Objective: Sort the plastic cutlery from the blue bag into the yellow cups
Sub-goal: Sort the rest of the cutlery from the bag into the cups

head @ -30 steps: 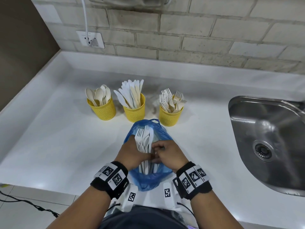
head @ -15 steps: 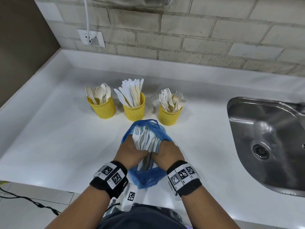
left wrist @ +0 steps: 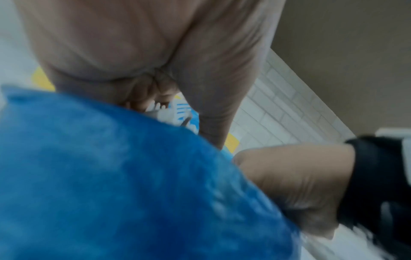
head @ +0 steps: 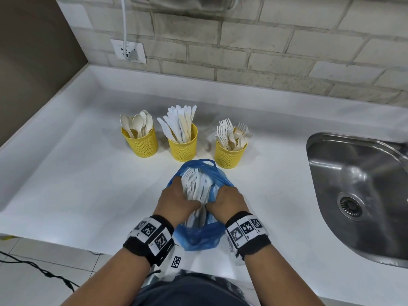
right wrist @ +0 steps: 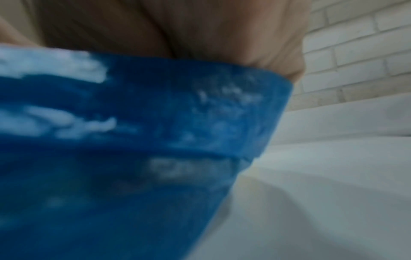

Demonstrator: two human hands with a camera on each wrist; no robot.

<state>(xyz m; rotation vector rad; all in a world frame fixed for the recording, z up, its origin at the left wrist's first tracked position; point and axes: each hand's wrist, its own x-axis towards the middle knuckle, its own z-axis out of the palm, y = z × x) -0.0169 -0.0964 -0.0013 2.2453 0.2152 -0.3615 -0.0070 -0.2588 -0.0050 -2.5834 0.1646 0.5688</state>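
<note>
The blue bag [head: 199, 236] lies on the white counter [head: 77, 195] near its front edge, with a bundle of white plastic cutlery [head: 196, 184] sticking out of its mouth toward the cups. My left hand [head: 176, 203] grips the bag and bundle from the left, and fork tines [left wrist: 169, 112] show by its curled fingers. My right hand [head: 227, 202] grips the bag [right wrist: 133, 140] from the right. Behind stand three yellow cups: spoons [head: 141, 144], knives [head: 183, 149], forks [head: 229, 155].
A steel sink [head: 357, 195] is sunk into the counter at the right. A brick wall [head: 265, 51] with a socket and plug [head: 129, 50] runs along the back. The counter edge is just below my wrists; a cable [head: 44, 272] lies on the floor.
My right hand has left the top of the cutlery bundle and taken hold of the bag's right side. Both hands now squeeze the bag around the bundle.
</note>
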